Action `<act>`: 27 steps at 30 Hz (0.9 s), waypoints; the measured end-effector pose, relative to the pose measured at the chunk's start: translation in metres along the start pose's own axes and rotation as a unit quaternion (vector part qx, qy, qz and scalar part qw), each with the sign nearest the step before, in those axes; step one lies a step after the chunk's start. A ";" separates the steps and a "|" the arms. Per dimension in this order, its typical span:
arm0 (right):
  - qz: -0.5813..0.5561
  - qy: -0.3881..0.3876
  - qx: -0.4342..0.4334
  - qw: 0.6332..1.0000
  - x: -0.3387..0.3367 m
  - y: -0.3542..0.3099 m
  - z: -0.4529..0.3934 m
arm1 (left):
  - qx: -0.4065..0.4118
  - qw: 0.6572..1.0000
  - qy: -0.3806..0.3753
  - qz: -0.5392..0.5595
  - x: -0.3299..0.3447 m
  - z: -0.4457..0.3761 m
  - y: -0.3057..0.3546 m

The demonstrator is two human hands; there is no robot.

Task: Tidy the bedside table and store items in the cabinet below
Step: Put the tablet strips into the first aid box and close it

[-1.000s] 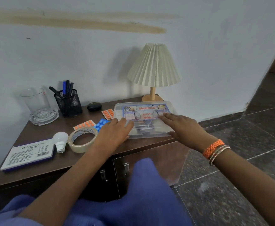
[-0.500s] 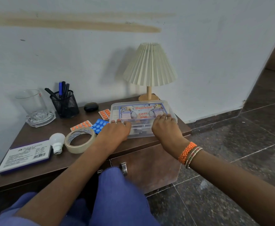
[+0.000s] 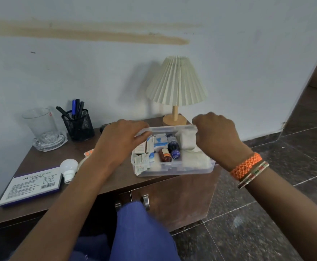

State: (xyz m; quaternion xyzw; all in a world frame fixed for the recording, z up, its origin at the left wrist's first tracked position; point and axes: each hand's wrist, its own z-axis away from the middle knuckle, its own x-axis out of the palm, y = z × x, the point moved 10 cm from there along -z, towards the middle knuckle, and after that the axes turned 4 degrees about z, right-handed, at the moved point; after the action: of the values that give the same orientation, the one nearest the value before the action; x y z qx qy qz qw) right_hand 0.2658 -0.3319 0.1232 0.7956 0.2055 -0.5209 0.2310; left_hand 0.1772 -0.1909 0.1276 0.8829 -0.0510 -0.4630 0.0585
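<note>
Brown bedside table (image 3: pixel 116 178) against a pale wall; dark stone floor to the right. Clear plastic first-aid box (image 3: pixel 174 166) sits at the table's right front, at about 1 o'clock from my lap. Its lid (image 3: pixel 171 128) is lifted at the box's far edge. My left hand (image 3: pixel 120 140) grips the lid's left end, fingers curled over it; my right hand (image 3: pixel 216 134) grips the right end, knuckles up. Inside the box: small cartons, two dark bottles, white gauze rolls. At 12 o'clock beyond the box, a pleated lamp (image 3: pixel 176 85) on a wooden base. At 9 o'clock of the box, an orange pill strip (image 3: pixel 88 152) showing past my left wrist, then a white bulb (image 3: pixel 69 168). At 8 o'clock, a flat purple-edged box (image 3: pixel 31 185). At 10 o'clock, a mesh pen holder (image 3: pixel 78 125) and a glass (image 3: pixel 39 121) standing in a glass ashtray (image 3: pixel 49 141). Below the tabletop, cabinet doors (image 3: pixel 172 196) with metal handles.
</note>
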 end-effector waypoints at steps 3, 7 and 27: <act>-0.048 0.044 0.016 0.998 -0.018 0.011 -0.014 | -0.023 0.993 0.089 0.077 -0.013 -0.002 -0.012; -0.107 0.100 0.022 0.989 -0.030 0.025 -0.035 | -0.106 0.964 0.176 0.168 -0.015 -0.004 -0.040; 0.020 0.306 -0.007 0.952 -0.018 0.027 -0.116 | -0.279 0.948 -0.118 0.099 0.097 0.005 -0.075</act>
State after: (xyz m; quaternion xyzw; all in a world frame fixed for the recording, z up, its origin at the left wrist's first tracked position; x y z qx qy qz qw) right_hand 0.3600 -0.2878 0.1851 0.9191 0.2542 -0.2464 0.1728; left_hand 0.2302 -0.1313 0.0346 0.7609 -0.0135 -0.5513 0.3419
